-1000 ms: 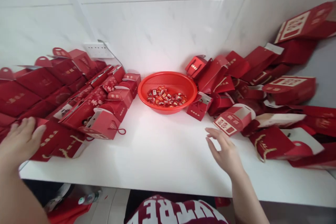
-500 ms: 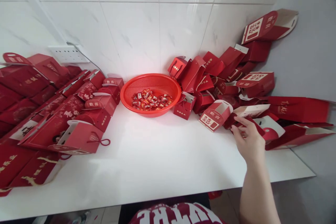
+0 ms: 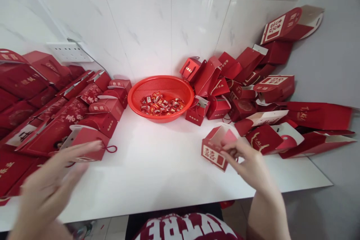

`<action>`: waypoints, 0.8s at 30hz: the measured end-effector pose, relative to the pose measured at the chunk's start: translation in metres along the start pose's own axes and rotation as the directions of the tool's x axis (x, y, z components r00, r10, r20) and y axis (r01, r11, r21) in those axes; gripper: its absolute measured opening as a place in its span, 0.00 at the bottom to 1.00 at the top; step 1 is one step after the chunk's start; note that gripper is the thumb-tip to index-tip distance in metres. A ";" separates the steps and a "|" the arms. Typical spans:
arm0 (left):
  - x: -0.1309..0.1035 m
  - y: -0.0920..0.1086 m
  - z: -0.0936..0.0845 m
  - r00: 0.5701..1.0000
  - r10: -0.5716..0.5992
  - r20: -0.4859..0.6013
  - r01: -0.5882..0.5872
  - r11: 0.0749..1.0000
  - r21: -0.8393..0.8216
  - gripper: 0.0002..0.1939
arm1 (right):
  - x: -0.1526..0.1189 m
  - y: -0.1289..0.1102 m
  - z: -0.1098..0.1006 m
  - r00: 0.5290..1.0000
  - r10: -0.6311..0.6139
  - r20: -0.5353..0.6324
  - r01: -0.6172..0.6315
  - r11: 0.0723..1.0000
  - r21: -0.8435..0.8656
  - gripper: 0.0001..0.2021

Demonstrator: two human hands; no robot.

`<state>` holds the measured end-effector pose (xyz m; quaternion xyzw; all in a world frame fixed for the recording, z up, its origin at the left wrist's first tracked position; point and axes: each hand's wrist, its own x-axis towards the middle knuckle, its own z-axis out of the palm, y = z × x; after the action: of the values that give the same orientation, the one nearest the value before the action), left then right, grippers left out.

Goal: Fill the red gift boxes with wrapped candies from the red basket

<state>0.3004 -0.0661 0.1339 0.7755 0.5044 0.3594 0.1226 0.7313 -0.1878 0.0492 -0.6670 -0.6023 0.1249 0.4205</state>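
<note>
My right hand (image 3: pixel 244 161) pinches the side of a small red gift box (image 3: pixel 214 150) with a cream character panel. The box's top is open, with its pale inside showing, and it is over the white table right of the middle. My left hand (image 3: pixel 53 183), slightly blurred, is raised at the lower left with fingers stretched out and nothing in it. Behind its fingertips stands another red gift box (image 3: pixel 91 144) with a cord loop. An orange-red plastic basket (image 3: pixel 161 118) at the back holds several red-wrapped candies (image 3: pixel 160 105).
Red boxes and bags crowd the left side, among them a patterned bag (image 3: pixel 70 116). More red boxes (image 3: pixel 209 77) pile up on the right against the grey wall. A socket strip (image 3: pixel 69 52) with a cable is on the tiled wall. The white table's (image 3: pixel 157 180) front edge is near my body.
My right hand has moved left, bringing the gift box with the cream panel away from the right-hand pile. My left hand has come into view at the lower left.
</note>
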 end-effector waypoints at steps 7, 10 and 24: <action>0.010 0.029 0.095 0.881 0.217 0.420 -0.092 0.950 -0.299 0.14 | 0.006 -0.042 0.048 0.878 -0.307 0.368 0.172 0.919 0.355 0.04; 0.010 0.043 0.109 0.873 0.206 0.441 -0.050 0.940 -0.339 0.13 | 0.020 -0.053 0.053 0.837 -0.404 0.368 0.254 0.884 0.393 0.06; 0.007 0.040 0.118 0.854 0.275 0.441 -0.178 0.952 -0.250 0.09 | 0.079 -0.078 0.075 0.584 -0.498 0.641 0.414 0.862 0.293 0.15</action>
<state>0.4107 -0.0579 0.0749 0.8772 0.3255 0.2211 0.2751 0.6460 -0.0912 0.0853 -0.3673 -0.8577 0.2882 0.2155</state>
